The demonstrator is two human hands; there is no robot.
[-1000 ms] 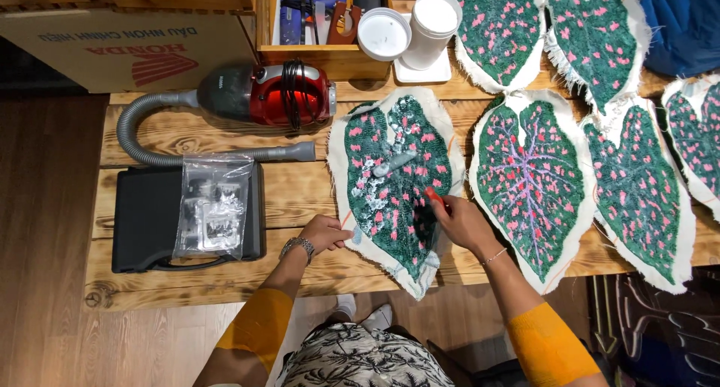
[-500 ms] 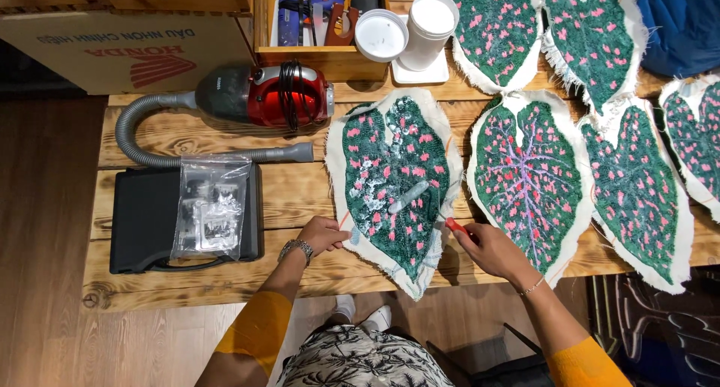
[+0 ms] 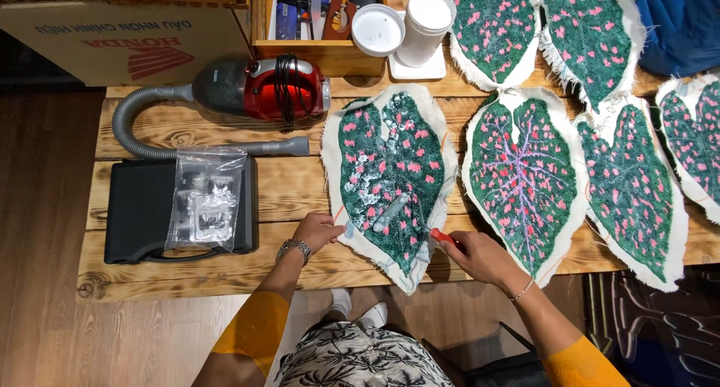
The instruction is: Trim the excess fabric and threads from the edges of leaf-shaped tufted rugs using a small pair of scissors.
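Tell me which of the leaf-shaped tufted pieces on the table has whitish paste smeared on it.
The leaf piece between both hands, nearest the red vacuum cleaner. Its left half carries pale smears; the others show only clean green and pink.
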